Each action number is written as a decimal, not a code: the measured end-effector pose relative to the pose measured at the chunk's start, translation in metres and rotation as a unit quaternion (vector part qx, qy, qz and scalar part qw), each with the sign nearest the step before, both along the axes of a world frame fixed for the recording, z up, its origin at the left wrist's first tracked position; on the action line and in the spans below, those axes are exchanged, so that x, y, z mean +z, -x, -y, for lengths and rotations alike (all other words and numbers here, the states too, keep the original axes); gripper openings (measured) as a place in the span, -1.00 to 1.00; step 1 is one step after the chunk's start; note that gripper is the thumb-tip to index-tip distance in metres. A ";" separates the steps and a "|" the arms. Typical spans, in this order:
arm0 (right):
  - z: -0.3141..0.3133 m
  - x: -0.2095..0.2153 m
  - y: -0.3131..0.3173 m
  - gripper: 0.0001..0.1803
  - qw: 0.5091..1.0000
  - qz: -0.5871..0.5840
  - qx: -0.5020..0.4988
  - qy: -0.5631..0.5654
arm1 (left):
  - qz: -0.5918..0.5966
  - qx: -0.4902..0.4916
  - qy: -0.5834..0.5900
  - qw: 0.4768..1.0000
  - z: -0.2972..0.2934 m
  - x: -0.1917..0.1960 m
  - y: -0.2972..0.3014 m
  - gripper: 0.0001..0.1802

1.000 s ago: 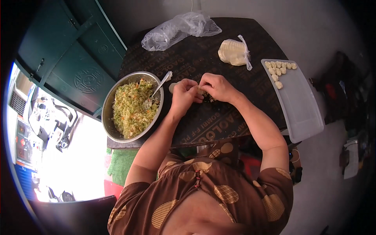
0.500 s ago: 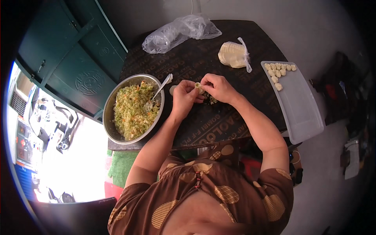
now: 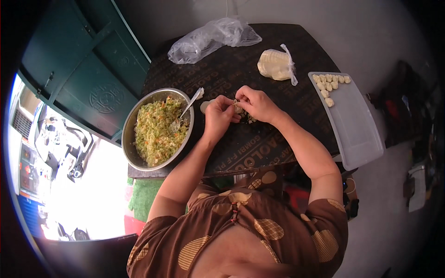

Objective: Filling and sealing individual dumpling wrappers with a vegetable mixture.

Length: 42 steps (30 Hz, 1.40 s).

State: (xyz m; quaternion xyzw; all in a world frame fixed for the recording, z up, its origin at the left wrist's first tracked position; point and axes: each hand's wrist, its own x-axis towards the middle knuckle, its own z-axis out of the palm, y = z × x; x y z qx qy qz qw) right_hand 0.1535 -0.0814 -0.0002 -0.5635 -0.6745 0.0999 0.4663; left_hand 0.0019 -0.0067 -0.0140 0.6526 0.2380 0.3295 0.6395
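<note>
Little has shifted since the earlier frames: both hands stay together over the middle of the dark table (image 3: 287,41), fingers only working a touch tighter around the same small piece, and the spoon (image 3: 185,111) still leans in the bowl. The left hand (image 3: 218,116) cups a dumpling (image 3: 239,109) from below, fingers curled narrow around it, while the right hand (image 3: 257,104) pinches its top edge shut; a bit of greenish filling shows between the fingertips, so the fold looks unfinished. Just beside the left hand lies a pale round wrapper (image 3: 204,106) on the table.

Judging by the count, the work is at an early stage. The white tray (image 3: 357,134) on the right holds only a short row of finished dumplings (image 3: 328,83) in its far corner, most of it bare. The metal bowl (image 3: 134,120) on the left is nearly full of chopped vegetable filling (image 3: 160,129). A bagged lump of dough (image 3: 274,64) sits at the far side, near a crumpled clear plastic bag (image 3: 208,39)
</note>
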 end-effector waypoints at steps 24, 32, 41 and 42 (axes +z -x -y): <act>0.001 0.002 0.002 -0.88 0.991 0.110 0.007 -0.077 | 0.035 -0.009 0.049 0.998 -0.002 0.006 0.004 -0.85; 0.000 0.005 -0.001 -0.90 0.998 -0.002 0.037 -0.056 | 0.045 0.000 0.012 0.999 -0.001 0.009 0.003 -0.79; 0.003 0.004 -0.004 -0.91 0.998 -0.060 -0.022 -0.023 | 0.128 -0.080 0.154 0.977 0.005 0.016 0.002 -0.76; 0.002 0.003 -0.003 -0.91 0.998 -0.060 -0.022 -0.024 | 0.129 -0.080 0.153 0.977 0.005 0.015 0.002 -0.76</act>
